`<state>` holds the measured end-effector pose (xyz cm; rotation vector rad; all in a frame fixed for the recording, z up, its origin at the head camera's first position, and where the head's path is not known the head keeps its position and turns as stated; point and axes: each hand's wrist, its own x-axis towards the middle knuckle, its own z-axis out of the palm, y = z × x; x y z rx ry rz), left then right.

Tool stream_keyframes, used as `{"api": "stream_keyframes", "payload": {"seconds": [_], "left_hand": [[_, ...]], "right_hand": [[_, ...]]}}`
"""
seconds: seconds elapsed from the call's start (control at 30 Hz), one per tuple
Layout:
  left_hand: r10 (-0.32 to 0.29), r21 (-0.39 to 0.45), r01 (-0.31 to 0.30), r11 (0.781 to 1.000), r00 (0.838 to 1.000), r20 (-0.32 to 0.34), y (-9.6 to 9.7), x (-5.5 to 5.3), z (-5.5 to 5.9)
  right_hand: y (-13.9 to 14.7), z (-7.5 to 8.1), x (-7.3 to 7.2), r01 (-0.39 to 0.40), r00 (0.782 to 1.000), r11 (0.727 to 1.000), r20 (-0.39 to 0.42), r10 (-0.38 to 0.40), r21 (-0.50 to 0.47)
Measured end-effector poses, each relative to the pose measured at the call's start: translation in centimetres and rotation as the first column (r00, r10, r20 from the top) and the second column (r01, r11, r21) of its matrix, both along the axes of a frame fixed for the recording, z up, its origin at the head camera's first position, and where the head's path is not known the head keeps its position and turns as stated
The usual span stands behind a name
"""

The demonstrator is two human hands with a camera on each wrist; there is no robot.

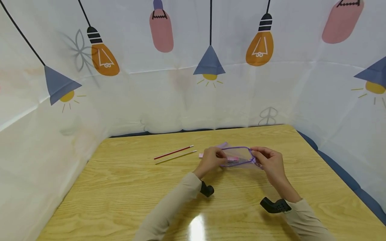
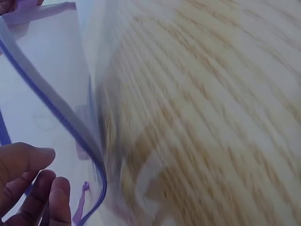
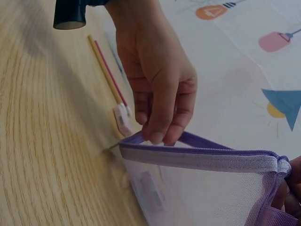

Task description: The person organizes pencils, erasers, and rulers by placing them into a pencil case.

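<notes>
A mesh zipper pouch (image 1: 236, 147) with purple edging stands with its mouth spread wide. My right hand (image 1: 269, 162) grips the zipper end of it, thumb and fingers pinched at the corner. At the other end, my left hand (image 1: 212, 159) reaches to the mouth, fingertips at the rim. In the left wrist view, the left hand (image 2: 35, 183) has loosely bent fingers, with a gap between thumb and fingers and nothing held. A small pinkish block (image 3: 153, 190) shows through the mesh inside the pouch. Another pink-and-white block, like an eraser (image 3: 122, 120), lies on the table beside the left hand.
Two pencils, one red (image 1: 173, 152) and one gold (image 1: 176, 157), lie side by side left of the left hand. The wooden table (image 1: 120, 194) ends at a white curtain (image 1: 150, 100) printed with lamps. Black wrist-worn devices (image 1: 275, 205) sit at both wrists.
</notes>
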<state>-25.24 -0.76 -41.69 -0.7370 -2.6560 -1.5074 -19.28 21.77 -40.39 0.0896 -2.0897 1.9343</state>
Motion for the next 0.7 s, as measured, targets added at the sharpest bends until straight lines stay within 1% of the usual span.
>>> {"api": "stream_keyframes", "payload": {"seconds": [0.13, 0.2, 0.3, 0.47, 0.7], "left_hand": [[0.005, -0.028, -0.005, 1.000, 1.000, -0.013, -0.5, -0.1, 0.2], [0.009, -0.027, -0.010, 1.000, 1.000, -0.016, -0.8, 0.0, 0.1], [0.009, -0.014, -0.009, 1.000, 1.000, -0.004, -1.3, 0.1, 0.2], [-0.010, -0.020, 0.010, 1.000, 1.000, -0.016, -1.6, 0.2, 0.5], [-0.048, -0.073, 0.045, 0.996, 0.998, -0.041, -2.1, 0.5, 0.9]], "right_hand": [[0.0, 0.0, -0.1, 0.014, 1.000, 1.000, 0.006, -0.014, 0.019], [-0.1, 0.0, -0.1, 0.019, 1.000, 1.000, 0.009, -0.019, 0.024], [-0.3, -0.1, 0.0, 0.018, 1.000, 1.000, 0.013, -0.018, 0.019], [-0.4, 0.0, 0.0, 0.019, 1.000, 1.000, -0.001, -0.019, -0.003], [-0.4, 0.2, 0.1, 0.020, 1.000, 0.999, -0.004, -0.021, -0.043]]}}
